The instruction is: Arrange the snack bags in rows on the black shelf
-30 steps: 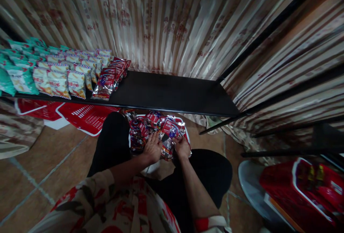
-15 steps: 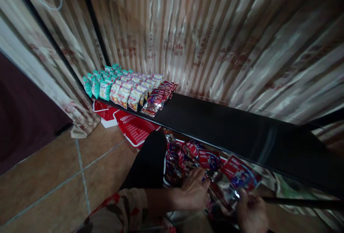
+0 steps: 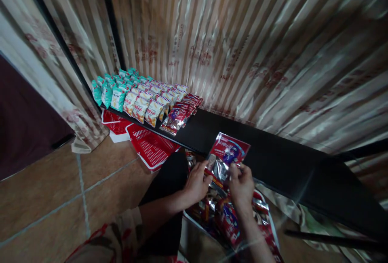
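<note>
On my feed: one red foil packet (image 3: 229, 150), gripped at its left edge by my left hand (image 3: 196, 184), pinched at right by my right hand (image 3: 241, 186), over the front edge of the black shelf (image 3: 281, 168); basket (image 3: 274, 226) of similar packets (image 3: 228, 219) below. Shelved: teal bags (image 3: 117, 98), white bags (image 3: 141, 108), red packets (image 3: 177, 115).

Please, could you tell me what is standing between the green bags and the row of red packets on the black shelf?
In the head view, white snack bags stand between the green bags and the red packets.
</note>
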A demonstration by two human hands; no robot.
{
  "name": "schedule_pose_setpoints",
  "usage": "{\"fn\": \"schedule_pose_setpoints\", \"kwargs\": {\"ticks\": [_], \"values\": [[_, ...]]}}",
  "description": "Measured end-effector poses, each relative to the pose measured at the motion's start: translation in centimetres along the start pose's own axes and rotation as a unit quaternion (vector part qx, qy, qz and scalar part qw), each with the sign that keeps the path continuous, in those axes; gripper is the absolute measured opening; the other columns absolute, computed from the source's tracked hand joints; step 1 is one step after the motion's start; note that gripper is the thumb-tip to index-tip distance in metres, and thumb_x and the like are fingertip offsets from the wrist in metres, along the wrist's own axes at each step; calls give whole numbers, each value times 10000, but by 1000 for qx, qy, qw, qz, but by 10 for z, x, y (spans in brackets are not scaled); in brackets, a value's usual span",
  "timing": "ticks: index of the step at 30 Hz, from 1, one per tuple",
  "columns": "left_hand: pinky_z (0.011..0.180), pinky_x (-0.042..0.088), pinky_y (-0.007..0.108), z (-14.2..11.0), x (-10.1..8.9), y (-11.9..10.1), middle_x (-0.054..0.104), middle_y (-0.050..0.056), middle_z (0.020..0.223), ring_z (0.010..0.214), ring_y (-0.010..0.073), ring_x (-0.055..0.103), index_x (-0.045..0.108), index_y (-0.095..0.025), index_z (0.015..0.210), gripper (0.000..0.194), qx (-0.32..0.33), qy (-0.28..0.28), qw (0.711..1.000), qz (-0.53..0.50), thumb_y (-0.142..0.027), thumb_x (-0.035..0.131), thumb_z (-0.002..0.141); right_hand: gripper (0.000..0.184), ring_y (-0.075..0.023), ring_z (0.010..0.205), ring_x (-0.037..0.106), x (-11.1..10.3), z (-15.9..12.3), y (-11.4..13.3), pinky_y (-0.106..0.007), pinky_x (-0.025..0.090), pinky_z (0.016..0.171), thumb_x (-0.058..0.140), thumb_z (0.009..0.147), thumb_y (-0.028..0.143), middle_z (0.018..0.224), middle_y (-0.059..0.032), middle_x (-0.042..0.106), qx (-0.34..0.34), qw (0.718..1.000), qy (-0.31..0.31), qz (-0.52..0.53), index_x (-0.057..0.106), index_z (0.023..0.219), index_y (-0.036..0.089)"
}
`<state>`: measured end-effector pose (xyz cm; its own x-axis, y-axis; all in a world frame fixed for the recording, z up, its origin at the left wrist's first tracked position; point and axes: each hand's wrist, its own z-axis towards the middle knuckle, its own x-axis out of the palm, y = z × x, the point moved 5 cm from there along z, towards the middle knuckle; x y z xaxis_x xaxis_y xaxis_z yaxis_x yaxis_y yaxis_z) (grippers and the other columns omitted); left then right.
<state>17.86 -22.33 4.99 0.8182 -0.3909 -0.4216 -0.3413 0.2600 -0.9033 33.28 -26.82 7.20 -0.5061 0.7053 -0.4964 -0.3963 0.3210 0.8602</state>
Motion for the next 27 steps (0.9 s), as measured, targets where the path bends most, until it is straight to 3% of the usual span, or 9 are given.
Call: {"fn": "schedule_pose_setpoints", "kwargs": {"ticks": [5, 11, 17, 23, 27], "values": [[995, 431, 347, 23, -62, 25, 575, 87, 1150, 1091, 193, 545, 492, -166, 1239, 441, 15, -97, 995, 35, -123, 498, 801, 408, -191, 695, 597, 76, 3, 32, -298, 455, 664, 538, 707, 515, 788, -31, 641, -24, 989, 98, 113, 511, 950, 188], [994, 421, 378, 46, -118, 59, 556, 98, 1144, 1106, 206, 532, 525, -149, 1196, 409, 6, -150, 985, 85, -95, 497, 792, 364, -177, 665, 593, 150, 4, 58, -287, 452, 668, 540, 715, 381, 734, 4, 635, -53, 979, 169, 99, 522, 1022, 186], [999, 413, 400, 58, -140, 83, 543, 127, 1143, 1113, 231, 518, 520, -109, 1200, 417, -2, -173, 979, 112, -97, 489, 784, 298, -158, 677, 597, 195, 10, 76, -254, 443, 679, 529, 712, 225, 743, 1, 647, -54, 980, 189, 37, 570, 1005, 187], [992, 426, 419, 73, -156, 103, 530, 103, 1132, 1096, 224, 518, 532, -155, 1169, 404, 23, -197, 970, 138, -95, 482, 773, 289, -146, 674, 596, 225, 18, 86, -232, 438, 672, 526, 738, 165, 749, -7, 650, -62, 981, 184, 12, 581, 1022, 176], [971, 443, 430, 83, -163, 116, 520, 121, 1142, 1106, 236, 509, 543, -139, 1145, 360, 26, -182, 968, 173, -120, 476, 792, 316, -140, 660, 597, 240, 21, 89, -218, 435, 643, 527, 752, 146, 737, -8, 650, -62, 982, 180, -7, 584, 1062, 173]]}}
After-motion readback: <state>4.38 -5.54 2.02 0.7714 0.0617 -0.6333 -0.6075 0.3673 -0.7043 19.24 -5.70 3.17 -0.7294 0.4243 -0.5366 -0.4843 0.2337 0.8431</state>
